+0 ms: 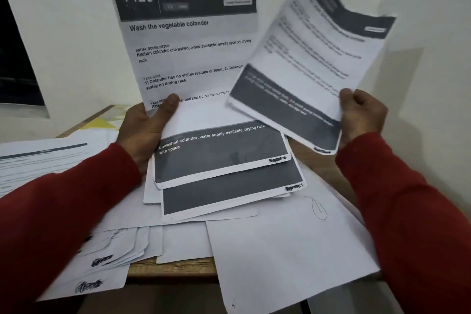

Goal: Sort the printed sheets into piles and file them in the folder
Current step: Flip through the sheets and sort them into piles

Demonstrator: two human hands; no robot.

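Table (170,269): wooden top under both grips, buried in loose paper; several sheets overhang the near edge and I'd judge a brushing sleeve could sweep them off.
Face-down sheets (285,245): blank backs spread below the right grip, one with a pen loop; nothing shows which pile they belong to, so mixing looks easy.
Left-side pile (43,160): printed sheets lying out beyond the left wrist, well apart from what's being held.
Colander sheet (188,41): upright above the left grip, headed "Wash the vegetable colander", pinched low near its left edge; held that low, the top could flop.
Second sheet (313,58): tilted, rising up and away from the right grip, blurred, its lower left corner overlapping the colander sheet; the two could snag.
Lower fanned sheets (229,188): dark-banded pages just below the left grip; whether the hand holds them too, I cannot tell.
Left hand (145,130): thumb clamped on the colander sheet's face, fingers behind.
Right hand (362,115): fingers curled round the second sheet's lower right edge.
Folder: not clearly in view.
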